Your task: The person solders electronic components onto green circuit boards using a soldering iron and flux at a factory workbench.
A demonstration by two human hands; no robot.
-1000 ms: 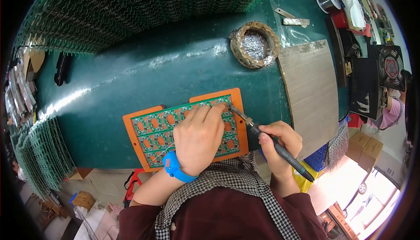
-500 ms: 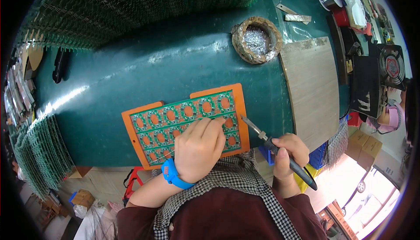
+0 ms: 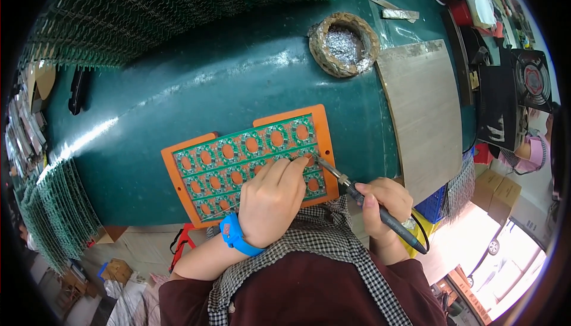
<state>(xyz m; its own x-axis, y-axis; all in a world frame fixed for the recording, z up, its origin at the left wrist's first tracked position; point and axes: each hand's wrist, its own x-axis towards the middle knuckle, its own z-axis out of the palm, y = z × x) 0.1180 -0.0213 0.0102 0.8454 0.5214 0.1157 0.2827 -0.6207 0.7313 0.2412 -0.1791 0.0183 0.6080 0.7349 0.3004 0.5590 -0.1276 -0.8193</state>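
Note:
A panel of green circuit boards [image 3: 229, 163], with rows of ring-shaped units, lies in an orange holder [image 3: 322, 128] on the bench. My left hand [image 3: 272, 198], a blue band at its wrist, rests over the panel. Its fingers pinch a thin solder wire [image 3: 222, 212], whose tail runs out left beneath the hand; the fingertips partly cover the wire's other end. In my right hand [image 3: 386, 204] is a soldering iron [image 3: 352, 190], gripped by its dark handle. The iron's tip meets the panel's right side, close to my left fingertips; whether it touches the wire is too small to tell.
A rough round pot [image 3: 317, 43] with silvery scraps stands beyond the holder. Right of it lies a flat grey-brown board [image 3: 422, 118]. Stacked green panels [image 3: 178, 5] rise at the far left, more [image 3: 59, 207] at the left edge. A fan [image 3: 531, 81] and another person's pink sleeve [image 3: 535, 153] are far right.
The soldering iron has moved left, its tip going from the holder's right rim onto the panel by my left fingertips. The view has shifted slightly. My left hand stays over the panel.

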